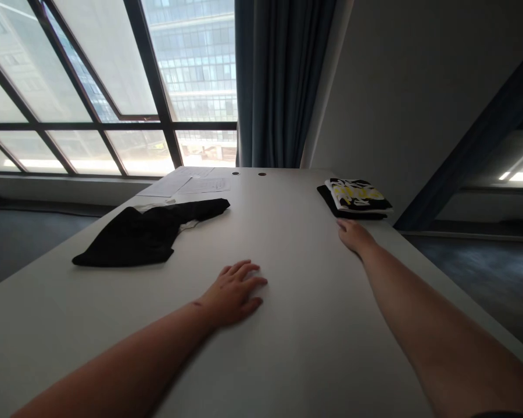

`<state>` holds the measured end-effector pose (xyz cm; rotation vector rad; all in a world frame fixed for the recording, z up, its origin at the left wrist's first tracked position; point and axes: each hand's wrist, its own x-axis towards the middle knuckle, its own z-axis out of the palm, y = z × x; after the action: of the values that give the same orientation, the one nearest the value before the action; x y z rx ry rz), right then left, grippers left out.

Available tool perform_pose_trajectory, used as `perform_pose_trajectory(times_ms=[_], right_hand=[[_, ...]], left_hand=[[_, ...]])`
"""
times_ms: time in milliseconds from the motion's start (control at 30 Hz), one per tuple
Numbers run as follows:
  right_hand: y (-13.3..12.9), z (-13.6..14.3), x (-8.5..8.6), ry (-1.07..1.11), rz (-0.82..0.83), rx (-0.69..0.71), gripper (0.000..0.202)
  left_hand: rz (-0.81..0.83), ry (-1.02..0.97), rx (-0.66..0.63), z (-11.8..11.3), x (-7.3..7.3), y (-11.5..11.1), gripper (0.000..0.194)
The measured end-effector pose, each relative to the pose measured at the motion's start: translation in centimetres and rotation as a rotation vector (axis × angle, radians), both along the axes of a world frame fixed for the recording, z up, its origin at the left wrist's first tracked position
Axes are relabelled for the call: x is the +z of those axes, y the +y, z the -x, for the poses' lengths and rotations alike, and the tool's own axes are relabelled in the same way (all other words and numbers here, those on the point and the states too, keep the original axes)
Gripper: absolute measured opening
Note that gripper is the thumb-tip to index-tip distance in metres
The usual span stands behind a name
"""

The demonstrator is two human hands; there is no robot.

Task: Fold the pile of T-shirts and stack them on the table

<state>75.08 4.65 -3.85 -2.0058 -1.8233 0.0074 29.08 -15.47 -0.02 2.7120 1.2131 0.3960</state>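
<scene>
My left hand (237, 293) rests over the white table with its fingers spread and nothing in them. To the far right, my right hand (354, 234) reaches to the near edge of a small stack of folded clothes, its visible fingers stretched out and holding nothing I can see. At the bottom of that stack is a folded black garment (329, 200). On top lies a folded white garment with a black and yellow print (359, 194). A black garment (135, 238) is spread unevenly on the left side, with some whitish fabric showing at its edges.
The long white table (283, 244) stretches away from me. Printed paper sheets (204, 185) lie at its far left, near two round cable holes (262, 174). Beyond stand a blue curtain (279, 87) and large windows (196, 69).
</scene>
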Motion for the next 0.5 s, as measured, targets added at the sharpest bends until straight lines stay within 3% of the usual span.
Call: perform_pose_trajectory(times_ms=[100, 233, 333, 400, 500], right_hand=[[-3.0, 1.8, -0.6, -0.044, 0.021, 0.119, 0.051], [-7.5, 3.8, -1.1, -0.152, 0.012, 0.231, 0.052], [-10.9, 5.1, -1.3, -0.201, -0.004, 0.307, 0.052], [-13.0, 6.0, -1.3, -0.224, -0.001, 0.341, 0.052], [-15.5, 7.3, -1.2, -0.266, 0.022, 0.380, 0.053]], left_hand=[[-0.090, 0.044, 0.237, 4.8, -0.4, 3.7, 0.046], [-0.155, 0.023, 0.801, 13.6, -0.3, 8.7, 0.056], [-0.135, -0.054, 1.207, 19.3, -0.2, 10.6, 0.062], [-0.096, -0.060, 1.277, 21.5, -0.2, 11.2, 0.064], [-0.056, -0.034, 1.252, 22.8, -0.4, 11.6, 0.063]])
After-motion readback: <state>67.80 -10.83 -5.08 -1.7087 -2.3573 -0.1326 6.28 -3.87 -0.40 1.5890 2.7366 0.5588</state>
